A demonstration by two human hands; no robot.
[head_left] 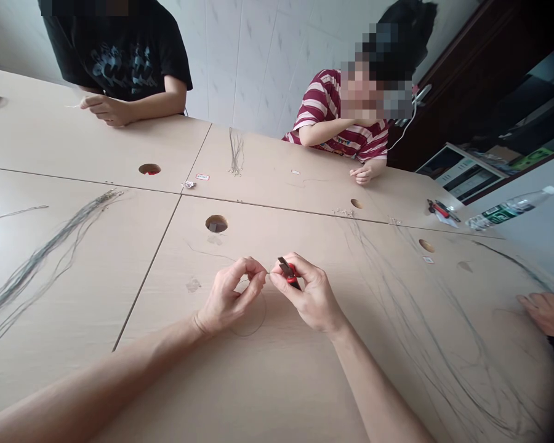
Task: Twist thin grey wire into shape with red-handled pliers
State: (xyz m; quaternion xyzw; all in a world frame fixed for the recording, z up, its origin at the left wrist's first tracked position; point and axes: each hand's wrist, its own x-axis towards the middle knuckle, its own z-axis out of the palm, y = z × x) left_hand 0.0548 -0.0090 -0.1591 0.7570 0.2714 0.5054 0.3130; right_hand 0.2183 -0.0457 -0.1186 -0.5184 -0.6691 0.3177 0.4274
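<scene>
Left hand (233,295): thumb and forefinger pinched together on a thin wire (264,311), which loops toward six o'clock. Right hand (311,292): clamped on red-handled pliers (289,274), nose toward eleven; fingertips at the wire, grip on it not determinable. On the counter (277,387): wire bundle (50,253) at nine o'clock, bottle (512,209) between two and three. Person in striped shirt (321,101) seated at one.
</scene>
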